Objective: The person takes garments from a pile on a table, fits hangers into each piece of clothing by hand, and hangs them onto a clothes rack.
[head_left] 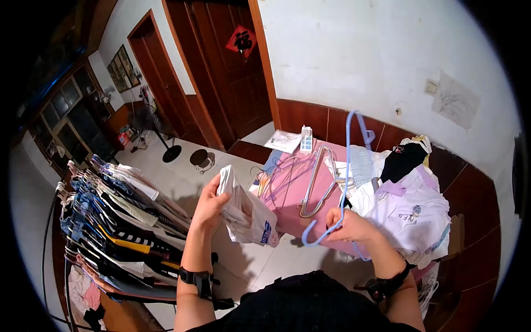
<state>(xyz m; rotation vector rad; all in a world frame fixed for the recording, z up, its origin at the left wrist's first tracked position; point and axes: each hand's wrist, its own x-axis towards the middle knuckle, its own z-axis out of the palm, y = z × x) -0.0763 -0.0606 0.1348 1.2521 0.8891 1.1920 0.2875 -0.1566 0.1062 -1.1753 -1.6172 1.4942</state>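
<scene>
My left hand (211, 203) is closed on the upper edge of a white shirt (243, 216), which hangs gathered in folds with a blue print near its lower end. My right hand (351, 227) grips a light blue hanger (347, 177) near its hook. The hanger stands upright on its side, its hook pointing left and its far end raised above the table. Shirt and hanger are apart. Below them on the pink table (293, 218) lie several thin purple hangers (283, 176) and some pale hangers (307, 193).
A pile of clothes (412, 205) covers the table's right side, with a black garment (405, 161) on top. A white box (306, 139) and a flat packet (284, 141) sit at the back. A full clothes rack (127, 221) stands left; beyond are a stool (199, 157) and fan (171, 152).
</scene>
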